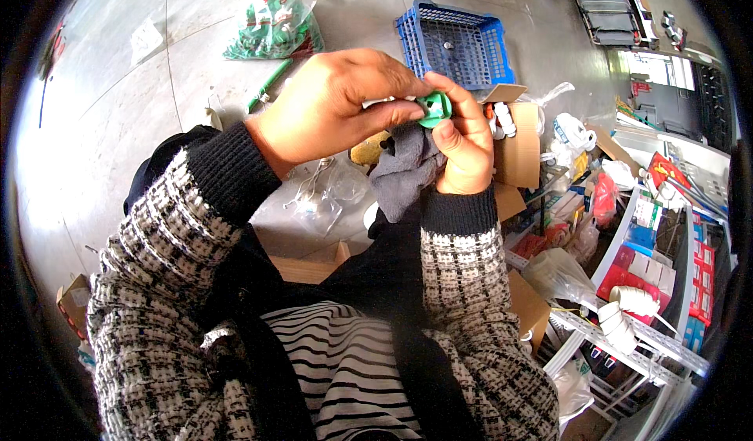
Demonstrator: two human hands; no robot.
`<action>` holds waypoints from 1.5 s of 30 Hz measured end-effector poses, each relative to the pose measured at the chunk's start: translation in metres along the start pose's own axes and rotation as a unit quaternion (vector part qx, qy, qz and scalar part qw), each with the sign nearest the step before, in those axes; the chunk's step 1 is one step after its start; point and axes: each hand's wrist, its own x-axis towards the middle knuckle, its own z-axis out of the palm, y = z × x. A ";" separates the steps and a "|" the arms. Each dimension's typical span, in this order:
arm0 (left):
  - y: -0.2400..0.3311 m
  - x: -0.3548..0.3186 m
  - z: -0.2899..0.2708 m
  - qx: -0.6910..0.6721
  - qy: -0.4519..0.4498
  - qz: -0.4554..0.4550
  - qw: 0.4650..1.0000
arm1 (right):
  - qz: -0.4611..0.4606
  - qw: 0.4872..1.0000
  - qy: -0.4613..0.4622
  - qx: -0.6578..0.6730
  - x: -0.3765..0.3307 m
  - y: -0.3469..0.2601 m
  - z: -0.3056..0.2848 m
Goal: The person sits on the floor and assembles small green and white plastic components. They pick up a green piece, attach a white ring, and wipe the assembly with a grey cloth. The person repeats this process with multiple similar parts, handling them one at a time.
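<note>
My left hand and my right hand meet in front of my chest around a small green plastic fitting. Thumb and fingers of the left hand pinch the fitting from the left. The right hand's fingers hold it from the right and also clutch a grey cloth that hangs down below it. Both forearms wear black-and-white checked sleeves with black cuffs.
A blue plastic crate stands on the grey floor beyond my hands. A bag of green parts lies at the back left. Open cardboard boxes, packets and white metal shelving crowd the right. Clear plastic bags lie below my hands.
</note>
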 end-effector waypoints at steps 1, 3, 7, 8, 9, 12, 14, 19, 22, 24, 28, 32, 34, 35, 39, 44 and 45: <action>-0.001 -0.001 0.001 0.003 -0.014 0.010 1.000 | -0.006 1.000 -0.001 0.001 0.000 0.001 0.000; 0.000 -0.001 0.001 0.014 -0.024 0.009 1.000 | -0.018 1.000 0.000 0.002 -0.001 0.002 -0.003; 0.002 -0.002 -0.002 0.021 -0.050 -0.020 0.998 | 0.002 0.999 0.007 -0.031 -0.002 0.000 -0.004; 0.002 -0.002 -0.003 0.019 -0.058 -0.034 0.998 | 0.007 0.999 0.010 -0.030 -0.003 0.001 -0.004; 0.003 -0.002 -0.003 0.020 -0.056 -0.041 0.997 | 0.011 0.999 0.013 -0.029 -0.003 0.002 -0.004; 0.006 -0.002 -0.002 0.018 -0.046 -0.065 0.997 | 0.015 0.999 0.016 -0.027 -0.003 0.000 0.000; 0.006 -0.003 0.002 0.009 -0.033 -0.084 0.996 | 0.022 0.999 0.016 -0.039 -0.002 0.000 -0.002; 0.004 -0.004 0.006 0.032 -0.008 -0.078 0.996 | 0.033 0.999 0.015 -0.020 -0.003 0.002 -0.005; 0.001 -0.004 0.003 0.030 -0.020 -0.030 0.999 | 0.032 0.999 0.019 0.002 -0.003 0.001 -0.005; 0.000 -0.004 0.002 0.031 -0.026 0.005 0.999 | 0.018 1.000 0.021 -0.006 -0.002 -0.001 -0.004; 0.000 -0.006 0.003 0.046 -0.026 0.034 0.998 | 0.015 1.000 0.016 -0.012 -0.002 -0.001 -0.004; 0.003 -0.004 0.004 0.082 -0.029 0.045 0.995 | 0.025 1.000 0.012 0.011 -0.002 -0.001 -0.004; 0.004 -0.005 0.004 0.095 -0.032 0.044 0.994 | 0.030 0.999 0.014 0.007 -0.002 0.000 -0.004; 0.004 -0.005 0.004 0.100 -0.034 0.044 0.993 | 0.033 0.999 0.018 0.001 -0.003 -0.001 -0.004; 0.002 -0.007 0.009 0.115 -0.017 0.045 0.992 | 0.049 0.998 0.026 0.003 -0.003 -0.001 -0.003; 0.006 -0.007 0.016 0.129 0.004 0.015 0.992 | 0.061 0.997 0.029 0.036 -0.002 0.002 -0.006; 0.006 -0.006 0.016 0.123 0.009 -0.001 0.992 | 0.060 0.997 0.031 0.038 -0.002 0.003 -0.006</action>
